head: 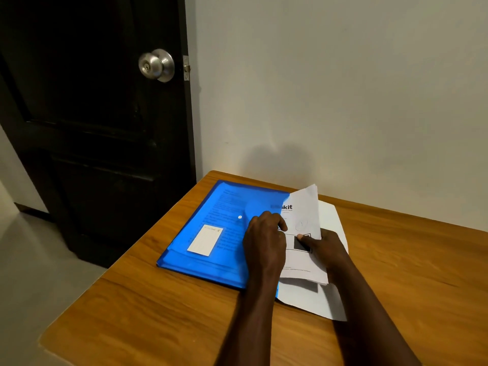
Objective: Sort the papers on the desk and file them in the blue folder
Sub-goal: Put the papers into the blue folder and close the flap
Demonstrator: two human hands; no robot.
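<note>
A translucent blue folder [211, 228] with a white label and a white snap button lies flat on the wooden desk [158, 318]; printed pages show through it. My left hand [264, 241] rests on its right edge, fingers curled at the opening. My right hand [324, 247] pinches a printed sheet [303, 207] with a black square on it, its left part tucked under the folder's flap and its right side lifted. Another white paper [317, 302] lies flat beneath, to the right of the folder.
The desk stands against a white wall [343, 101]. A dark door [92, 128] with a metal knob [157, 65] is at the left, beyond the desk's left edge. Bare wood stretches to the right and toward me.
</note>
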